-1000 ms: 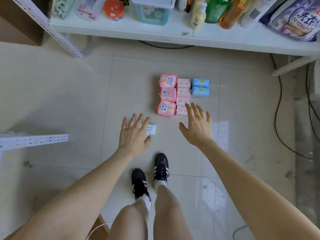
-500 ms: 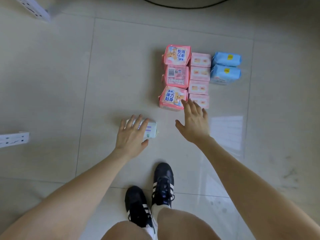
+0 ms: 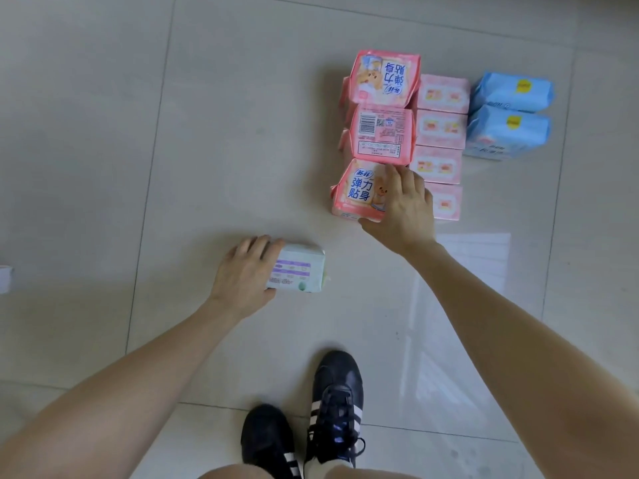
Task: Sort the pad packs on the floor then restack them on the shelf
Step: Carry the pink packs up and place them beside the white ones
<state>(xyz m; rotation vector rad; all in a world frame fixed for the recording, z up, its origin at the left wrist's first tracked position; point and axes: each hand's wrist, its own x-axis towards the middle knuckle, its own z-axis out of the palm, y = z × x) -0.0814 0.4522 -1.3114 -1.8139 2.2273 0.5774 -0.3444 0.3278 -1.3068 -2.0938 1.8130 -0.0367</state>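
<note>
Pad packs lie sorted in columns on the tiled floor. Three large pink packs form the left column; the nearest pink pack (image 3: 358, 188) has my right hand (image 3: 403, 205) on it, fingers over its top and thumb at its near edge. Beside them runs a column of several small pale pink packs (image 3: 441, 129). Two blue packs (image 3: 508, 112) lie at the far right. Apart from these, a lone white-and-mint pack (image 3: 299, 271) rests nearer to me, with my left hand (image 3: 245, 274) closed around its left end.
My two black shoes (image 3: 311, 416) stand on the floor just below the packs. A white shelf part (image 3: 5, 278) pokes in at the left edge. The shelf itself is out of view.
The view has dropped closer to the floor. My left hand has closed on the white pack. My right hand has moved forward onto the nearest pink pack.
</note>
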